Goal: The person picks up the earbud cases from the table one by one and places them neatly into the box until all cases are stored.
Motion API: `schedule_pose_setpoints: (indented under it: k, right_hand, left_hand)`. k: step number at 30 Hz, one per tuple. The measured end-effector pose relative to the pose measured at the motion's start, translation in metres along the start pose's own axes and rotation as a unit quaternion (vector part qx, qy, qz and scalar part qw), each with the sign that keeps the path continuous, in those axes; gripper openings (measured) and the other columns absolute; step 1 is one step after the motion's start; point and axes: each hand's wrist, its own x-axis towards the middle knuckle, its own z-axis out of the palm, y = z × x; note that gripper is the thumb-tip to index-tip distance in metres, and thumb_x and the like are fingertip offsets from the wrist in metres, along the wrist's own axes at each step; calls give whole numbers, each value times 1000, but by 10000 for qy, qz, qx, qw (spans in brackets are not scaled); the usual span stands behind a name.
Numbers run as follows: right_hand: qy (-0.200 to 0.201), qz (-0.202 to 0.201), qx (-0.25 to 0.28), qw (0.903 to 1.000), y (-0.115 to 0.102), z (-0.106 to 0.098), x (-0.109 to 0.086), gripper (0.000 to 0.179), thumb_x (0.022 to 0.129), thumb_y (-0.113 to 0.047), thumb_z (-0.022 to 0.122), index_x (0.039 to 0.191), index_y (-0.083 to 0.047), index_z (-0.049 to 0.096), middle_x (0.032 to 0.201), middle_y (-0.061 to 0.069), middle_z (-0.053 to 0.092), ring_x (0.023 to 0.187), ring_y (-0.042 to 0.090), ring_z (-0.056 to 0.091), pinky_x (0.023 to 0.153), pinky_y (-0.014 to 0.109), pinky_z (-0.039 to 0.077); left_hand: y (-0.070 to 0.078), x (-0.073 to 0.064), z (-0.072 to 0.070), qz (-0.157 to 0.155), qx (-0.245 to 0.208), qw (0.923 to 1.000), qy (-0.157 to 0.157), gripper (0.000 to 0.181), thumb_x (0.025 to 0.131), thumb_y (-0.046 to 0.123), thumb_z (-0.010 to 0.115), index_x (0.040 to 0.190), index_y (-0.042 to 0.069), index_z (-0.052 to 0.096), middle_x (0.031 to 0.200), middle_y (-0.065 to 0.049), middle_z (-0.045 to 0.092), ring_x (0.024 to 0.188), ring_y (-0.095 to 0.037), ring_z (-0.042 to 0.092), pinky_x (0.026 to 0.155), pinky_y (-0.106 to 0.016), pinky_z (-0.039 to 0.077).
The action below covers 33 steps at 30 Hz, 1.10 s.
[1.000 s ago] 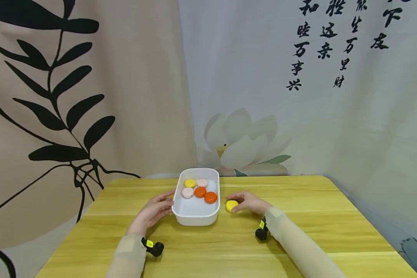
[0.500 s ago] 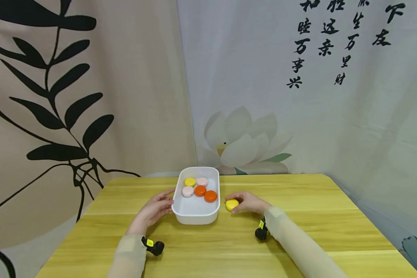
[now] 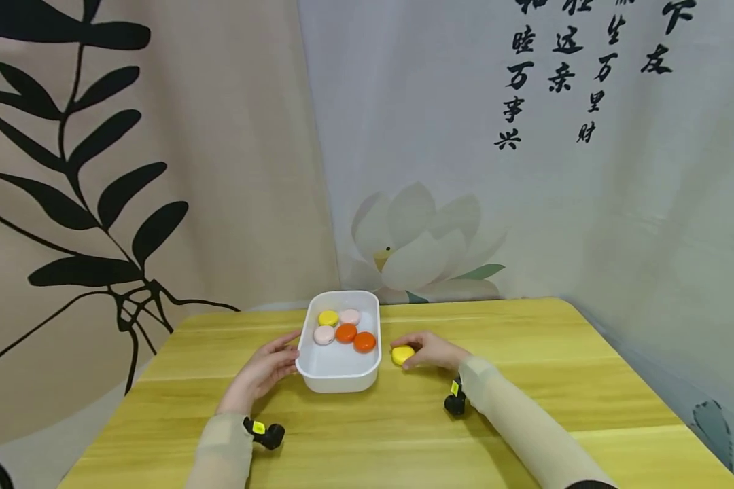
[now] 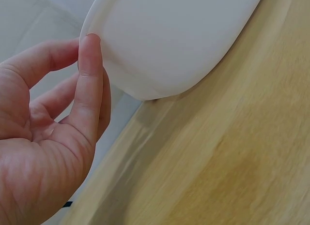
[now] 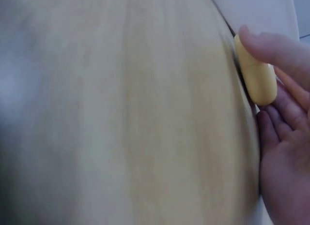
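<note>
My left hand point(image 3: 259, 370) rests its fingertips against the left wall of a white rectangular tub point(image 3: 336, 384). In the left wrist view, the fingertips point(image 4: 90, 53) meet the tub's outer side near the rim. Inside the tub lie a yellow disc point(image 3: 327, 318), two pale pink discs point(image 3: 324, 335) and two orange discs point(image 3: 364, 342). Just right of the tub, my right hand point(image 3: 434, 351) grips another yellow disc point(image 3: 402, 355) between thumb and fingers, low over the table. The right wrist view shows that disc as thick and rounded, with the thumb across its upper side.
The wooden table point(image 3: 355, 441) stretches in front of and around the tub. Behind it hangs a curtain point(image 3: 251, 170) with leaf, lotus and writing prints, close to the table's back edge. A black wrist camera point(image 3: 272, 436) sits on the left wrist, another on the right.
The whole head view has shifted slightly left and up. Both hands, the tub and the discs keep their places relative to one another.
</note>
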Motion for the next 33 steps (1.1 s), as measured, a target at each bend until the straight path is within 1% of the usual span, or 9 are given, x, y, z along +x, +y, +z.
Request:
schedule_pose_setpoints:
  k: [3,6,12,17,21,24,29,33]
  right_hand:
    - [58,1,96,9999,0,2,0,51,78,-7,78,128,-6,63,128,8,61,108,20,55,98,37,43]
    - [71,-46,227,9997,-2,-1,3,51,80,-7,77,129,-4,62,128,8,61,108,20,55,99,37,43]
    - [45,-135,398,9991,-1,-5,4,51,82,-5,75,130,1,59,129,12,60,109,20,55,96,33,46]
    - [26,-215,329,9992,-8,-6,1,52,83,-5,74,132,2,57,132,15,58,112,22,55,97,34,45]
    - [168,-275,196,9993,-13,-7,1,52,84,-6,73,133,3,56,133,14,57,115,25,54,99,38,44]
    - [300,-247,44,9992,-14,-10,1,52,84,-7,74,132,1,57,133,12,58,116,26,53,100,41,43]
    - [363,-156,4,9992,-15,-13,4,54,82,-12,76,133,-2,58,131,9,60,113,24,55,100,43,42]
    - [418,-132,44,9990,-20,-15,5,55,83,-14,76,133,-3,58,131,7,60,111,22,55,102,47,40]
  left_hand:
    - [-2,-1,-1,14,-79,10000,-27,59,97,0,54,151,1,29,113,-19,52,82,-16,61,76,-23,55]
    - [1,0,-2,63,-110,9999,-9,59,96,0,54,150,1,30,113,-20,52,83,-16,61,76,-24,55]
    - [2,0,-1,60,-32,10000,-64,59,97,1,54,150,0,29,118,-23,52,85,-17,62,77,-24,55]
    - [0,0,0,36,-33,10000,-30,57,98,0,52,150,0,30,116,-22,52,84,-17,62,76,-24,55]
    - [1,1,0,27,-62,10000,-10,57,97,0,52,150,0,30,115,-22,52,82,-16,61,75,-23,55]
    - [2,0,0,53,-56,10000,-50,58,97,2,54,150,0,29,114,-20,54,83,-16,62,77,-25,55]
    - [1,-3,-1,72,-14,9999,-148,60,98,7,56,151,-1,28,113,-16,59,87,-18,62,79,-26,55]
    - [2,-3,-2,49,-100,9998,-158,61,98,9,57,150,-2,28,112,-14,61,87,-17,62,76,-24,54]
